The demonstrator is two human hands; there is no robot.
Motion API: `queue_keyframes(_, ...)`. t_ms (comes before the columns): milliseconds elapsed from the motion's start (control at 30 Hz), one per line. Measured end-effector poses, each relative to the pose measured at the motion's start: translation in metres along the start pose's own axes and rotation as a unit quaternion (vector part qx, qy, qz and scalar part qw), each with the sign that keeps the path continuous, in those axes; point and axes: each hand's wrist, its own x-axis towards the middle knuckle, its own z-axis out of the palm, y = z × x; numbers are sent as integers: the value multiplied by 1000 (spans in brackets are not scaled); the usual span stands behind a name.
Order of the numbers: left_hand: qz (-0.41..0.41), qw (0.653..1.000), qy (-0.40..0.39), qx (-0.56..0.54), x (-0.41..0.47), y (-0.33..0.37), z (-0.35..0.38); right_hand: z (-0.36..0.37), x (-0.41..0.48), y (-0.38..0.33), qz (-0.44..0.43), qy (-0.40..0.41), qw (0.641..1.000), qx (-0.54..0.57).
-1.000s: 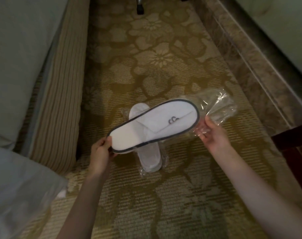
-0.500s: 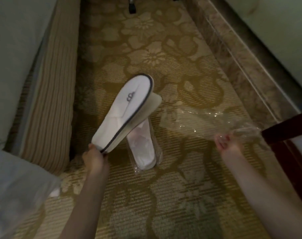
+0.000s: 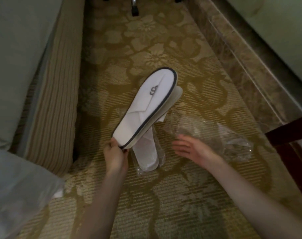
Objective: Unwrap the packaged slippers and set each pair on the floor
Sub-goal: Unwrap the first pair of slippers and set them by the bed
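I see the unwrapped pair of slippers (image 3: 146, 107) held up above the floor, two white soles stacked flat together with a dark trim, toes pointing away and to the right. A small dark logo shows on the upper one. My left grip (image 3: 115, 156) pinches the pair at the heel end, thumb and fingers closed on the edge. Right below it a second pair (image 3: 146, 156) lies on the carpet (image 3: 164, 195), still in its clear plastic, its heel end toward me and its front hidden under the held slippers. My right grip (image 3: 191, 149) is released, fingers spread and blurred, low over the carpet and holding nothing. Just beyond it lies the empty wrapper (image 3: 233, 140), crumpled; I cannot tell whether the fingertips touch it. The carpet is gold with a flower pattern. A bed base (image 3: 57, 100) with striped fabric runs along the left, a marble border (image 3: 241, 57) along the right, and a dark wooden leg (image 3: 288, 135) stands at the right edge.
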Motion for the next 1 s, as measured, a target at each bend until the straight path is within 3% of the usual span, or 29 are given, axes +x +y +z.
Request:
queue_keyframes(100, -3, 999, -36, 1, -10, -6, 4, 31, -10, -17, -71, -69, 993, 56)
queue_keyframes(267, -65, 992, -112, 6, -30, -14, 17, 65, -23, -25, -104, -156, 972, 139)
queue_keyframes(433, -113, 967, -218, 66, -42, -16, 24, 66, -29, -30, -118, -121, 966, 194)
queue_keyframes(633, -17, 898, -303, 318, -46, -6, 29, 56, -24, -31, -134, -27, 983, 120)
queue_keyframes(833, -5, 855, -401, 328, -45, 4, 30, 59, -21, -33, -171, -65, 982, 47)
queue_keyframes(1000, -35, 866, -384, 319, -39, 0, 37, 64, -17, -40, -157, -80, 984, 5)
